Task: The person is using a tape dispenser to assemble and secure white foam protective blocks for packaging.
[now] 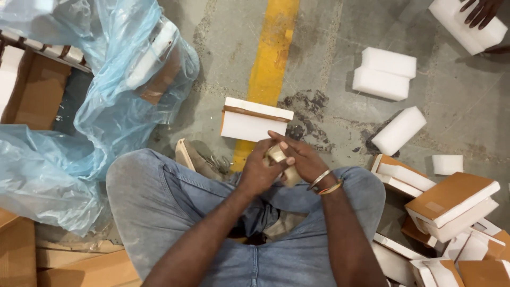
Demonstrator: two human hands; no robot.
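I sit on a concrete floor in blue jeans, knees apart. Both hands meet over my lap around a roll of clear packing tape. My left hand grips the roll from the left. My right hand, with bangles at the wrist, lies over its top with fingers on the tape. Just beyond my hands stands a white foam block banded with brown tape.
A blue plastic sheet drapes over cardboard boxes at the left. Plain white foam blocks lie at the upper right, where another person's hand touches one. Brown-and-white taped blocks pile at the right. A yellow line runs across the floor.
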